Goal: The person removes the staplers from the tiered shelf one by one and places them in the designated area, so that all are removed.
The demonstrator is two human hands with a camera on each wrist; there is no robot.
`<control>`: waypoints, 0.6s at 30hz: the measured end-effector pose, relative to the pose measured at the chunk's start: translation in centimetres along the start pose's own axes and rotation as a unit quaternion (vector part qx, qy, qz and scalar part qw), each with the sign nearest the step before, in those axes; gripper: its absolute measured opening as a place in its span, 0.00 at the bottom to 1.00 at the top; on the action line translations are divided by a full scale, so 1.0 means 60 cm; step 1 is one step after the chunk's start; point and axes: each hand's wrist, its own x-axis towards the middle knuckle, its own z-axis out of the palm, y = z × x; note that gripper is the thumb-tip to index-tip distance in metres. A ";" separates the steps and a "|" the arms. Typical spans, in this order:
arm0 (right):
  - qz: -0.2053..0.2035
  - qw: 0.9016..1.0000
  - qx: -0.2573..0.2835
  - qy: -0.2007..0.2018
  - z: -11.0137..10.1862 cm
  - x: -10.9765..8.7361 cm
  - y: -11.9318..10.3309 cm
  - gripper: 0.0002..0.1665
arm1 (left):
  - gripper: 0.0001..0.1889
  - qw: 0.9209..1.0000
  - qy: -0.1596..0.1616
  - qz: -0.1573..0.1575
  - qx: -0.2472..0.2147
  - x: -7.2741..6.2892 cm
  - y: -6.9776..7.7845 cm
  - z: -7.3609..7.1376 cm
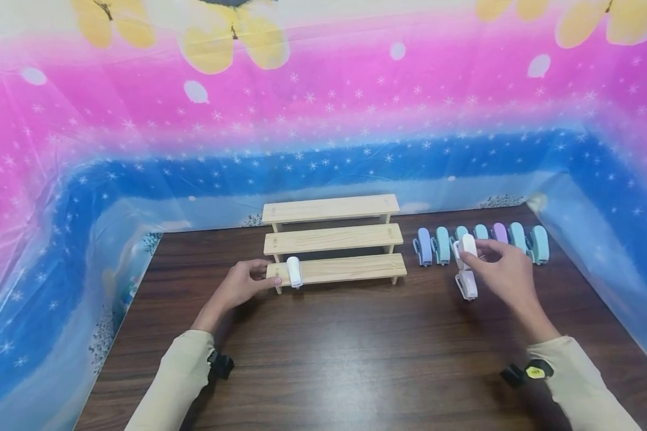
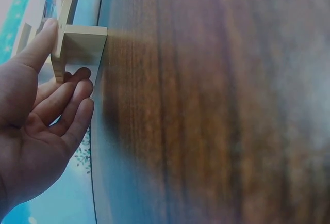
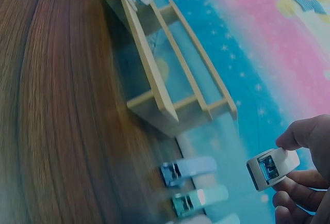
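My right hand point(image 1: 507, 272) pinches a white stapler point(image 1: 468, 248) between thumb and fingers, raised over the table at the right. Just below it in the head view, a pale stapler point(image 1: 466, 285) lies on the table, in front of a row of staplers. My left hand point(image 1: 242, 284) grips the left end of the three-step wooden rack point(image 1: 350, 267), thumb at the top of the lowest step and fingers under its edge. A white stapler point(image 1: 293, 272) sits on that step, right beside the left thumb. In the right wrist view, the held stapler point(image 3: 272, 168) shows its metal mechanism.
Several staplers in blue point(image 1: 423, 246), mint green point(image 1: 540, 245) and purple point(image 1: 499, 233) stand in a row to the rack's right. Patterned cloth point(image 1: 329, 120) hangs behind and at the sides of the dark wooden table point(image 1: 323, 359).
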 end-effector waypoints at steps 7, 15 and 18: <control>0.026 0.999 -0.019 0.001 -0.016 -0.004 0.036 0.40 | 0.34 1.000 0.000 -0.002 0.001 -0.001 0.000 -0.002; 0.058 0.998 -0.020 -0.007 -0.020 -0.007 0.071 0.42 | 0.35 1.000 -0.001 0.000 0.005 -0.001 0.000 -0.002; 0.067 0.997 -0.026 -0.009 -0.019 -0.007 0.083 0.42 | 0.35 1.000 -0.002 -0.002 0.005 -0.001 -0.001 -0.001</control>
